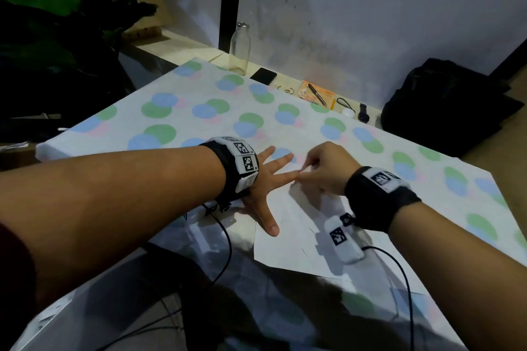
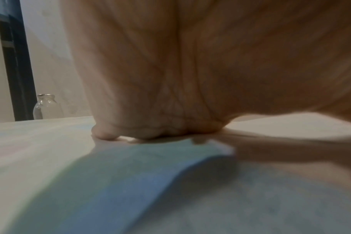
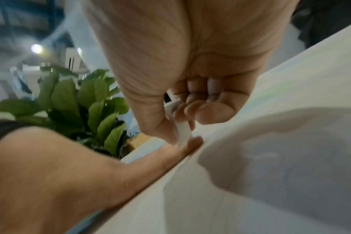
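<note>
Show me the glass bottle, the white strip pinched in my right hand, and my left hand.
glass bottle (image 1: 239, 48), head view, mid body.
white strip (image 3: 183, 132), right wrist view, lower half.
left hand (image 1: 261, 188), head view, back of hand.

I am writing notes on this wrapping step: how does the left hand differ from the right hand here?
The left hand lies flat, fingers straight and spread, pressing the paper; the right hand is curled. The left hand holds nothing; the right hand pinches a white strip. Both wear black wristbands with markers.
</note>
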A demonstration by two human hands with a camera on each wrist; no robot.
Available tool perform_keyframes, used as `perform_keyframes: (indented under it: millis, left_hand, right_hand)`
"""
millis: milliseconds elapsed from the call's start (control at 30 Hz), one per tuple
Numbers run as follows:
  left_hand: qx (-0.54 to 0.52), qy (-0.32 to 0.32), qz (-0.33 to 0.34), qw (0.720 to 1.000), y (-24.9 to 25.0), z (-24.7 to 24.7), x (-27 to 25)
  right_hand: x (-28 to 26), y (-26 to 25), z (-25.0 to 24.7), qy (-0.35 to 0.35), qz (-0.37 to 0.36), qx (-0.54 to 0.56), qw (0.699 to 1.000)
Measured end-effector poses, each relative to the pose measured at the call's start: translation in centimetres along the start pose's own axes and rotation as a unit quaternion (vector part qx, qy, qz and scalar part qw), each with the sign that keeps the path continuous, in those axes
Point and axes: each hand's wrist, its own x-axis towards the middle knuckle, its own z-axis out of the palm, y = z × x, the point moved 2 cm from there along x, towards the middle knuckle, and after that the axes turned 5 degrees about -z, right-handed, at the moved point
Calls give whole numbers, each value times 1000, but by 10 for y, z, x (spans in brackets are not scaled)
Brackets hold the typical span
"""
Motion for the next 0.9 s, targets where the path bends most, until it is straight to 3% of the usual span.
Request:
perform_keyframes:
  millis: [100,300,400,500,700,900]
  left_hand:
    - [-1,5,1,1000,-5,3,4]
    - [9,4,3,1000,-5,4,7]
    - [8,4,0,1000,-5,5,7]
    - [7,0,-6,1000,-2,2,1]
    - [33,-30,-59,997,9,-1,-20]
    - [86,-96,-27,991,7,-6,-64]
  right_hand:
    - [-16,20,-16,39,13,29,999]
    - [-53,47,-8,40,29,-61,997]
    - [-65,48,-8,62,47,-79,994]
    - [-72,37,-3,40,56,-83,994]
    - [-64,28,-2,11,19,-38,999]
    - [-52,23,-8,0,-43,-51,998]
